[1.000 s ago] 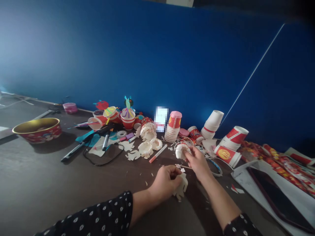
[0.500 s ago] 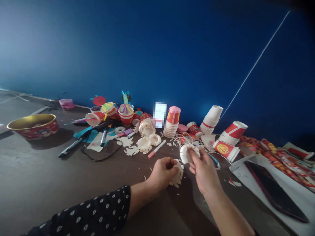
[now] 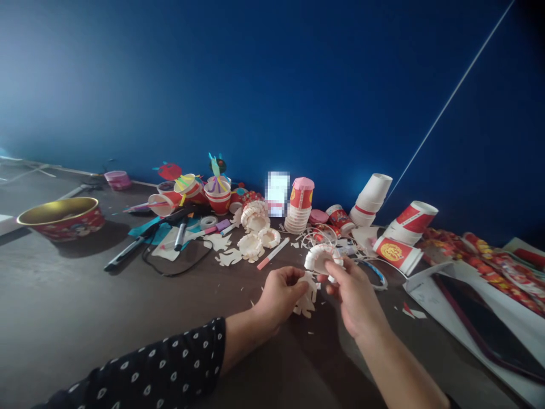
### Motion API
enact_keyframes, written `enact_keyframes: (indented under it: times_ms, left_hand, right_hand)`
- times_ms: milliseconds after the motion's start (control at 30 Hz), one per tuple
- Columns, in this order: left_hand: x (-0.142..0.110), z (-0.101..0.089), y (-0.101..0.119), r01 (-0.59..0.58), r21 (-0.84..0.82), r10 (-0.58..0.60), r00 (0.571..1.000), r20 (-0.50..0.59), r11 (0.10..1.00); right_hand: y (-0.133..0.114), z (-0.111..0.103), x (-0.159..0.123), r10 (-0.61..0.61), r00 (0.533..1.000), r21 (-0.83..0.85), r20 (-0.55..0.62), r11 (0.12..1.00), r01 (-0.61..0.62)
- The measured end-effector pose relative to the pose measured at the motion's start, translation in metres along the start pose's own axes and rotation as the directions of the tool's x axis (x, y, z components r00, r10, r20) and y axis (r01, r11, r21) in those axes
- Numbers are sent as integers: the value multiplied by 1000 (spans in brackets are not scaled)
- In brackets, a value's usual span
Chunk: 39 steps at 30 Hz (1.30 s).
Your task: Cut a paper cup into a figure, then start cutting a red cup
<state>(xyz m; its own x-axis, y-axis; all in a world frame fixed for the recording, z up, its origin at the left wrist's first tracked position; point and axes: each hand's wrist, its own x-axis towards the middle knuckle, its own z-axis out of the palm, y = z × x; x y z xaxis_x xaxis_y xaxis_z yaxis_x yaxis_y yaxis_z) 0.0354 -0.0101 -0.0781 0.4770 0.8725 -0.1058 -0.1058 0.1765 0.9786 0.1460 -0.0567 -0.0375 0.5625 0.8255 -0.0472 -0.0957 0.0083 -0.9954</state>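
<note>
My right hand point(image 3: 351, 289) pinches a white cut-down paper cup base point(image 3: 317, 258) with a scalloped, folded rim, its hollow side partly turned toward me. My left hand point(image 3: 281, 295) is just to the left, thumb and fingertips pressed together. Whether something small is between those fingertips is hidden. A white paper cutout point(image 3: 304, 307) with ragged lobes lies on the table behind and below the left fingertips. Similar scalloped cup bases point(image 3: 250, 246) rest farther back, beside a stack of them point(image 3: 254, 216).
A pink-and-white marker point(image 3: 272, 254) lies behind my left hand. Stacked paper cups point(image 3: 300, 199) stand near the blue wall. At right, a phone point(image 3: 489, 324) lies on a white tray-like sheet point(image 3: 419, 287). A red-and-gold bowl point(image 3: 62, 218) and dark pens point(image 3: 128, 253) are at left.
The cup base in my right hand has tilted and shifted slightly left and up. My left hand keeps its pinch, moving little. The view has shifted slightly.
</note>
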Motion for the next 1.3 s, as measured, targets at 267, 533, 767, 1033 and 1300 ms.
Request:
enact_keyframes:
  times_ms: [267, 533, 767, 1033, 1300]
  left_hand:
    - [1, 0, -2, -16, -8, 16, 1000, -26, 1000]
    - [-1, 2, 1, 32, -61, -34, 999, -25, 998]
    - [0, 1, 0, 43, -82, -44, 999, -17, 996]
    - [-1, 3, 3, 64, -50, -66, 997, -39, 997]
    - [-1, 1, 2, 63, -29, -64, 998, -22, 998]
  right_hand:
    - [3, 5, -1, -13, 999, 20, 31, 1000, 13]
    - [15, 3, 4, -183, 982, -153, 55, 970, 190]
    - [17, 1, 6, -268, 963, -383, 37, 886, 261]
    - [16, 0, 7, -312, 949, -482, 40, 826, 292]
    - [19, 0, 9, -334, 941, -526, 52, 792, 310]
